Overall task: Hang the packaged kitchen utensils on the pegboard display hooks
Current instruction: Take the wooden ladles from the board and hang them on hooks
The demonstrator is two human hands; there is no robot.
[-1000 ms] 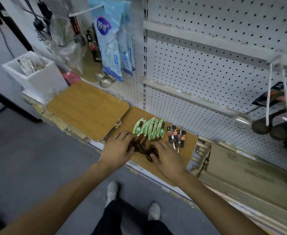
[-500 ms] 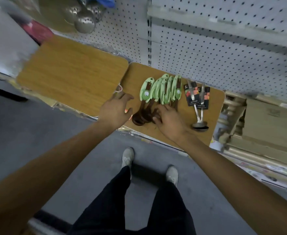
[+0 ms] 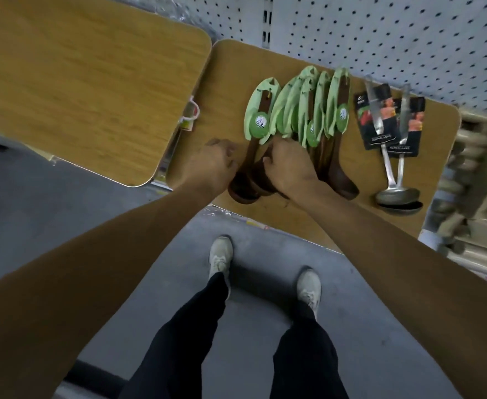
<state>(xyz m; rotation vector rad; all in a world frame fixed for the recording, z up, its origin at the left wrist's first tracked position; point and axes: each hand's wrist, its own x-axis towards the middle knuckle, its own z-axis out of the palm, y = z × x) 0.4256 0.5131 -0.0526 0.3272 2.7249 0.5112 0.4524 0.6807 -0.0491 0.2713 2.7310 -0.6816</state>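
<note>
Several dark wooden spoons with green card sleeves (image 3: pixel 302 108) lie fanned on a small wooden board (image 3: pixel 227 82) below the white pegboard (image 3: pixel 394 38). My right hand (image 3: pixel 286 165) is closed around the spoon handles near their bowls. My left hand (image 3: pixel 213 165) rests with curled fingers against the leftmost wooden spoon (image 3: pixel 258 116), beside its handle; whether it grips it is unclear. Two metal ladles with black cards (image 3: pixel 389 125) lie to the right on the same board. No pegboard hook is in view.
A larger wooden board (image 3: pixel 78 82) lies to the left, with a red-and-white tag (image 3: pixel 190 116) at its edge. Cardboard boxes (image 3: pixel 481 182) stand at the right. My legs and pale shoes (image 3: pixel 220 257) are on the grey floor below.
My head has tilted down, so the hooks and hanging goods have left the view. My right hand has closed over the spoon handles; my left has shifted to the leftmost spoon.
</note>
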